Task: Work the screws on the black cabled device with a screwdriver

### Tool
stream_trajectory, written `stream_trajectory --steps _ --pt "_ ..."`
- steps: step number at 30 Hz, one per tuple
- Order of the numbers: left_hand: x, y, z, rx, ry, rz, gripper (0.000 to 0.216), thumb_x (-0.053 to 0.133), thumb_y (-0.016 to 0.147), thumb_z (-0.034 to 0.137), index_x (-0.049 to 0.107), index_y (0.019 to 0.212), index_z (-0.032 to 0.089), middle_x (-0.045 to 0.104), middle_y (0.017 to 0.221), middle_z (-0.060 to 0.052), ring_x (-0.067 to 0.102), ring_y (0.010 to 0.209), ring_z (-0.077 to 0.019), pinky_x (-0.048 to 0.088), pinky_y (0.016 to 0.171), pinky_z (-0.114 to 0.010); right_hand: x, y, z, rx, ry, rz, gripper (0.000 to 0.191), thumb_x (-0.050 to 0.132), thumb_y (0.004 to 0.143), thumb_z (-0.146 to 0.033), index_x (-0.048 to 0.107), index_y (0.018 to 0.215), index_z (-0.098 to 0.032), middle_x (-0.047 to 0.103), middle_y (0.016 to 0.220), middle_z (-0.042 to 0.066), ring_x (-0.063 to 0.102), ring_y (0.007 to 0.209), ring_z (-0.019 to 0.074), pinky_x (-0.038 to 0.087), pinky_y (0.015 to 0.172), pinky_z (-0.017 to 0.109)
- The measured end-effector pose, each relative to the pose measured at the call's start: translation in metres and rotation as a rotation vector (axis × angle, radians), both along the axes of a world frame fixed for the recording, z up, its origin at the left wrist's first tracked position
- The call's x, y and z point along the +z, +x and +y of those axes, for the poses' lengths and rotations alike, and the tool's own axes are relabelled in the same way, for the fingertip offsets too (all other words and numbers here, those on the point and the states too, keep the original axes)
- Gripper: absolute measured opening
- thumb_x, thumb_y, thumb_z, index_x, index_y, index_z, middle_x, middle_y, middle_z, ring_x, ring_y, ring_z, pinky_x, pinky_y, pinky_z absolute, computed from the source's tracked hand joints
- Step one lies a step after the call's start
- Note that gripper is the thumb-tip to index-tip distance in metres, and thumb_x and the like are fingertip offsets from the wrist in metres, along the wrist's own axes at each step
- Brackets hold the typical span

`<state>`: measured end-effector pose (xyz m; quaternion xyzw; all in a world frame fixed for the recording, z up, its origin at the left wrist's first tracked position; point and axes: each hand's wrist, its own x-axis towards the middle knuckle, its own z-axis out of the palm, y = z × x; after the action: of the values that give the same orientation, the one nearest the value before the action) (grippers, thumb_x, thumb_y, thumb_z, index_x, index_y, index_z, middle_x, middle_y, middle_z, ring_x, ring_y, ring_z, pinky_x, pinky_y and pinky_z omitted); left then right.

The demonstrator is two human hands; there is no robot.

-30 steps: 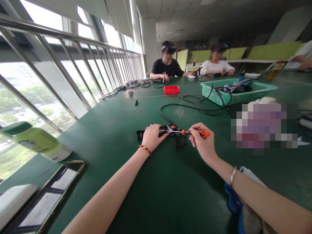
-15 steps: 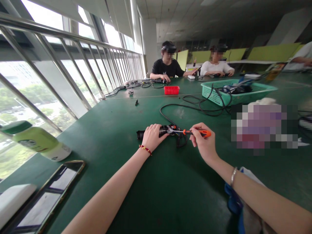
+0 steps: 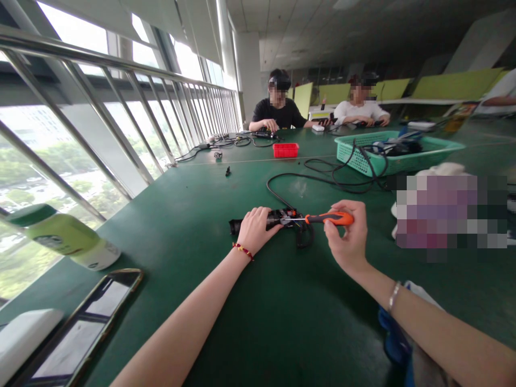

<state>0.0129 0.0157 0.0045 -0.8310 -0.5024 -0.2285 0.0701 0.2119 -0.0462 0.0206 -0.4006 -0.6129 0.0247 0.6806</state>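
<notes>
My left hand (image 3: 255, 231) is wrapped over the barrel of a black handheld device (image 3: 274, 217), pressing it to the green table. The device lies on its side, with wires and small parts exposed at its right end and a dark handle-like loop below. A black cable runs from its top. In my right hand (image 3: 350, 236) is a screwdriver (image 3: 330, 217) with an orange and black handle, held between thumb and fingers. Its shaft points left, and the tip reaches the exposed section; whether it sits in a screw is too small to tell.
A red basket (image 3: 286, 150) and a green basket (image 3: 403, 164) with cables stand farther back. On the left are a bottle (image 3: 66, 236), a phone (image 3: 88, 322) and a white case (image 3: 28, 338). Two people (image 3: 278, 105) sit across the table (image 3: 193, 215). A railing runs along the left.
My right hand has shifted along the screwdriver handle to the right, and its fingers have turned around it. My left hand still holds the device. The view has shifted slightly.
</notes>
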Motion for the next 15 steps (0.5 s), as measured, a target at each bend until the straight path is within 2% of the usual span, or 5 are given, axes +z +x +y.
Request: stream_trajectory --steps 4,6,8,12,15 --pt "-0.0005 -0.0007 0.0005 -0.028 -0.007 -0.012 0.037 0.057 0.081 0.045 0.051 0.104 0.017 0.060 0.099 -0.007 0.055 0.094 -0.0231 0.044 0.081 -0.035 0.0076 -0.0015 -0.0074 -0.024 -0.005 -0.175 0.005 0.059 0.075 -0.018 0.056 0.075 -0.021 0.057 0.067 -0.003 0.053 0.055 0.0100 0.043 0.054 0.023" --pt "-0.0006 -0.0013 0.0005 -0.044 -0.003 -0.012 0.037 0.057 0.082 0.044 0.051 0.105 0.017 0.060 0.100 -0.007 0.054 0.094 -0.0232 0.044 0.081 -0.036 0.0098 -0.0020 -0.0097 -0.036 -0.017 -0.212 0.008 0.058 0.078 -0.020 0.057 0.069 -0.021 0.058 0.062 -0.003 0.052 0.053 0.0100 0.042 0.053 0.023" --pt "-0.0007 -0.0017 0.0004 -0.065 0.002 -0.012 0.037 0.056 0.082 0.044 0.050 0.107 0.017 0.060 0.101 -0.007 0.054 0.094 -0.0233 0.044 0.081 -0.036 0.0092 -0.0017 -0.0094 -0.055 -0.012 -0.201 0.003 0.058 0.078 -0.020 0.058 0.075 -0.021 0.059 0.066 -0.003 0.053 0.055 0.0103 0.043 0.054 0.024" --pt "-0.0008 -0.0018 0.0003 -0.112 0.003 -0.006 0.046 0.060 0.077 0.047 0.048 0.110 0.017 0.059 0.103 -0.007 0.053 0.097 -0.0244 0.043 0.084 -0.038 0.0038 -0.0005 -0.0045 -0.046 0.077 -0.115 0.027 0.059 0.072 -0.016 0.051 0.097 -0.022 0.054 0.087 0.000 0.056 0.068 0.0123 0.049 0.062 0.026" --pt "-0.0008 -0.0017 0.0002 -0.123 -0.008 0.004 0.050 0.063 0.074 0.048 0.048 0.111 0.017 0.058 0.104 -0.008 0.053 0.097 -0.0247 0.043 0.085 -0.038 0.0029 -0.0015 -0.0040 -0.044 0.115 -0.120 0.029 0.059 0.071 -0.017 0.049 0.097 -0.022 0.051 0.091 0.002 0.056 0.070 0.0128 0.050 0.063 0.028"
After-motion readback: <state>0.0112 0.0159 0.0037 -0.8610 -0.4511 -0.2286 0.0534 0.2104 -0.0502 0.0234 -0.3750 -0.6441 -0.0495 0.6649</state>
